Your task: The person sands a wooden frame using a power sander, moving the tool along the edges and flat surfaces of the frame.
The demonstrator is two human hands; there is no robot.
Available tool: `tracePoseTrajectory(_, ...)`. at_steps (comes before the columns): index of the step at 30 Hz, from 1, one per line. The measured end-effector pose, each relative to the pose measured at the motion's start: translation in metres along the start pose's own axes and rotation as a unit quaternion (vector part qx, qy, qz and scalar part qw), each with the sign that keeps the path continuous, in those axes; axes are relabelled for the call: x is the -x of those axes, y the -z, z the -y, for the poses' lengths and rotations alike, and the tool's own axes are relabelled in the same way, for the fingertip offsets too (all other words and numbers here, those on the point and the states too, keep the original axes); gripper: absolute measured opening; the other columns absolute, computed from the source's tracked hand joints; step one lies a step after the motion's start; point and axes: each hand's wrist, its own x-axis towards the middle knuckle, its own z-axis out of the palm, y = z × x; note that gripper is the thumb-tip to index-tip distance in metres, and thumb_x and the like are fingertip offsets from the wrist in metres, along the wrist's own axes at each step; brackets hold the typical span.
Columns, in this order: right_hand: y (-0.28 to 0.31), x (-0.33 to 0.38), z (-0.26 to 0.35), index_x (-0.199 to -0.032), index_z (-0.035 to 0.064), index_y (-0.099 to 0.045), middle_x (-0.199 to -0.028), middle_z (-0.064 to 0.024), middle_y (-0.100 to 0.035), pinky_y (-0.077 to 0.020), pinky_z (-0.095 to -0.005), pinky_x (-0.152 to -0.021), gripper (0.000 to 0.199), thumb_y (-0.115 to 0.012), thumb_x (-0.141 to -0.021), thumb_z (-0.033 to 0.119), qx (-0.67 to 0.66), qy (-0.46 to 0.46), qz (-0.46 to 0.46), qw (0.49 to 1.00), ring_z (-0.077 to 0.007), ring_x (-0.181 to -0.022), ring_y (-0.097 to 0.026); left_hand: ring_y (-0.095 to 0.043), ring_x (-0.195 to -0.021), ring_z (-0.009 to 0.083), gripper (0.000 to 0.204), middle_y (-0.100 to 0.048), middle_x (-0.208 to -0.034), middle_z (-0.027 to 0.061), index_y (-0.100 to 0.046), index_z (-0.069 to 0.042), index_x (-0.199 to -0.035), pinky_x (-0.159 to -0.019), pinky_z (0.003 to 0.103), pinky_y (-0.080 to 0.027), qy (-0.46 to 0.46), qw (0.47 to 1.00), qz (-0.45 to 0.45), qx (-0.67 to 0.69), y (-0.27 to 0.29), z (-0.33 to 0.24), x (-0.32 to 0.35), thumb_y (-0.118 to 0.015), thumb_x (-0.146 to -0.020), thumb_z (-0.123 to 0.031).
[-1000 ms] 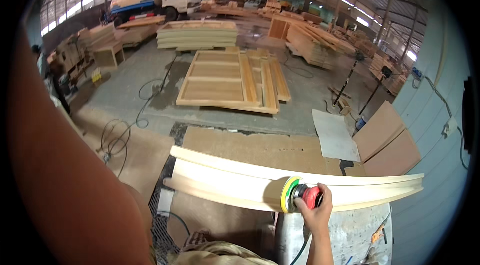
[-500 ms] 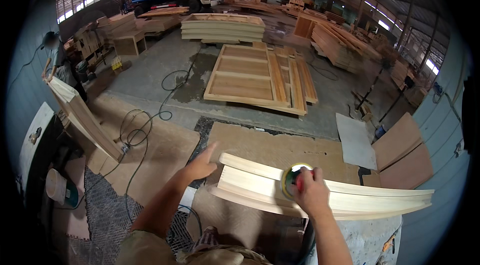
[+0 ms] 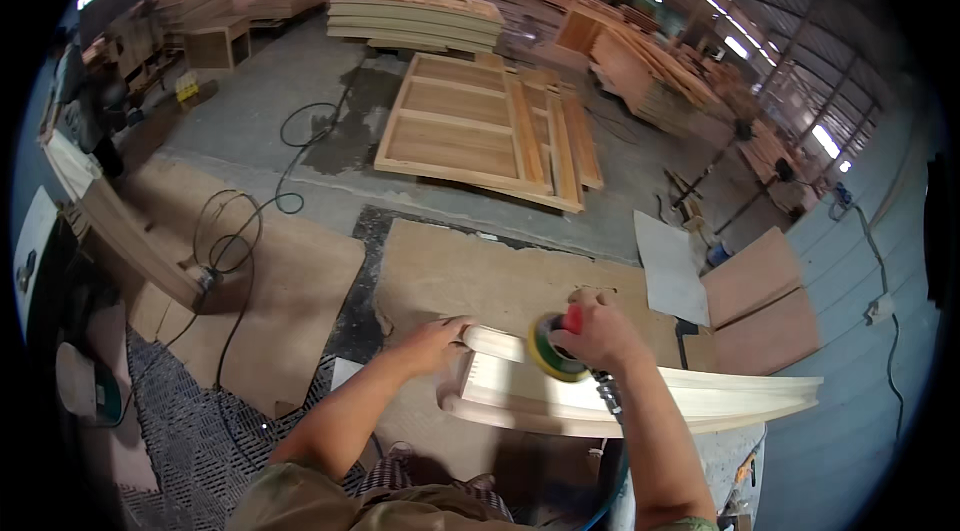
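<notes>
A long pale wooden frame piece (image 3: 640, 393) with raised edges and a grooved middle lies across a bench (image 3: 690, 466) in front of me. My left hand (image 3: 438, 343) is closed on its left end, the fingers bent over the far corner. In my right hand (image 3: 603, 334) is a round sander (image 3: 553, 349) with a red top and a yellow-green pad. The sander is tilted with its pad edge at the far rail of the wood, near the left end; whether it touches cannot be told. Its hose (image 3: 610, 396) runs down beside my right forearm.
Wooden panels (image 3: 460, 136) lie on the floor ahead, with a pale stack (image 3: 415, 19) behind. A dark hose (image 3: 232, 251) coils over cardboard (image 3: 290, 301) at left. Another person (image 3: 85, 121) stands at far left by a leaning board (image 3: 130, 231). Brown sheets (image 3: 760, 301) lean at right.
My left hand has come from beyond the wood's left end onto it. The sander has shifted left toward that end and tilted up. The whole view has swung right and down.
</notes>
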Motion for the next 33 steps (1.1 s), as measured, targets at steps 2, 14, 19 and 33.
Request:
tracePoseTrajectory(2, -0.024, -0.002, 0.039, -0.122, 0.0117, -0.051, -0.116, -0.0196, -0.055, -0.0506, -0.0459, -0.084, 0.055, -0.070, -0.075, 0.032, -0.007, 0.057, -0.063, 0.996, -0.0408, -0.098, -0.060, -0.057, -0.111, 0.0350, 0.047, -0.059, -0.121, 0.0183, -0.048, -0.008, -0.129, -0.092, 0.041, -0.046, 0.028, 1.000, 0.008, 0.002, 0.007, -0.004, 0.002, -0.062, -0.086, -0.018)
tracePoseTrajectory(14, -0.034, 0.054, -0.058, -0.120, 0.0086, -0.049, -0.109, -0.0187, -0.052, -0.0533, -0.0469, -0.070, 0.056, -0.074, -0.073, 0.024, -0.038, -0.088, -0.242, 0.966, -0.0396, -0.087, -0.060, -0.056, -0.111, 0.0378, 0.048, -0.057, -0.122, 0.0198, -0.040, -0.010, -0.131, -0.090, 0.044, -0.046, 0.074, 0.995, 0.060, -0.038, 0.011, 0.000, 0.006, -0.060, -0.088, -0.019)
tracePoseTrajectory(19, -0.092, 0.064, 0.026, -0.124, 0.0243, -0.055, -0.113, -0.0139, -0.057, -0.0554, -0.0385, -0.060, 0.051, -0.067, -0.074, 0.020, 0.044, 0.151, -0.304, 0.940, -0.0281, -0.077, -0.062, -0.059, -0.107, 0.0370, 0.051, -0.061, -0.116, 0.0201, -0.044, -0.008, -0.130, -0.091, 0.041, -0.047, 0.048, 0.998, 0.019, -0.025, 0.011, 0.000, 0.005, -0.064, -0.084, -0.015)
tracePoseTrajectory(33, -0.049, 0.067, -0.045, -0.119, 0.0145, -0.053, -0.111, -0.0169, -0.051, -0.0549, -0.0447, -0.069, 0.058, -0.078, -0.068, 0.026, -0.016, 0.056, -0.205, 0.977, -0.0376, -0.087, -0.063, -0.058, -0.111, 0.0306, 0.049, -0.062, -0.117, 0.0178, -0.045, -0.005, -0.132, -0.093, 0.037, -0.045, 0.098, 0.994, 0.038, 0.009, 0.023, -0.007, 0.011, -0.060, -0.086, -0.006)
